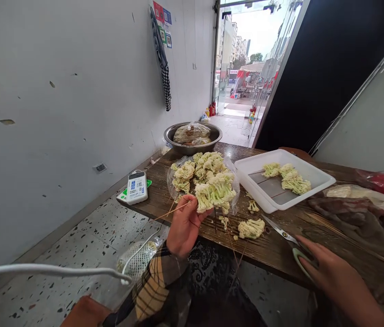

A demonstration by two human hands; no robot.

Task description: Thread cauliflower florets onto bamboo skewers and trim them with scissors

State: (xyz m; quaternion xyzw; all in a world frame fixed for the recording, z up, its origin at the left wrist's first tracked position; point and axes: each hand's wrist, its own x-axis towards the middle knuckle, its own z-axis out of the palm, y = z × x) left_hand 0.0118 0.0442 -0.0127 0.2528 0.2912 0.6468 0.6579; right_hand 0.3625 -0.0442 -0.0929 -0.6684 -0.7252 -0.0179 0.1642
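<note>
My left hand [185, 222] is closed on a cauliflower skewer, with pale green-white florets [216, 193] at its top right. Thin wooden sticks [169, 211] stick out leftward from the fingers, and others slant down past the table edge. Behind it, cut cauliflower [208, 163] is heaped on a clear plastic bag. My right hand [331, 272] has its fingers around the green handles of the scissors [285, 235], whose blades rest low over the table and point away to the left. A loose floret [251, 228] and smaller bits lie between the two hands.
A white plastic tray [321, 181] with several cauliflower pieces stands at the right. At the back is a metal basin [169, 136] holding bagged things. A white device [137, 187] sits at the left corner. Cloth [351, 218] and plastic bags lie far right on the wooden table [157, 193].
</note>
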